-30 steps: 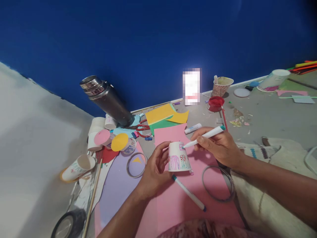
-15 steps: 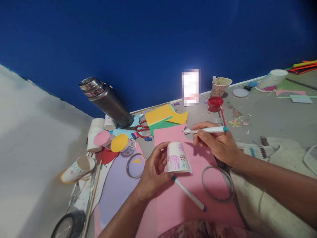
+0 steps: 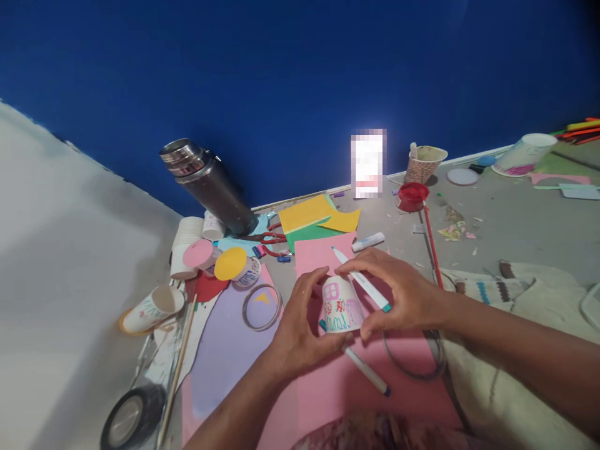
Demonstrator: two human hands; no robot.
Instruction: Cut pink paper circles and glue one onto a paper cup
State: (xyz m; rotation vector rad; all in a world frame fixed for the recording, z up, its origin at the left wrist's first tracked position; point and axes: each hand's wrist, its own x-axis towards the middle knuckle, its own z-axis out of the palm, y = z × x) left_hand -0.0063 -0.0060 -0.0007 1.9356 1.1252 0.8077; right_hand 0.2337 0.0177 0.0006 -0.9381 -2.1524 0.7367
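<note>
Below, pink paper (image 3: 328, 387) covers grey floor (image 3: 515, 219) against blue wall (image 3: 300, 75)

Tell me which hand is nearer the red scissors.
Left. The left hand lies just below the red scissors; the right hand sits farther off, past the paper cup.

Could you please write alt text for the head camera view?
Both hands, left hand and right hand, grip an upside-down decorated paper cup over pink paper; the right also holds a marker. Another marker lies beneath.
</note>
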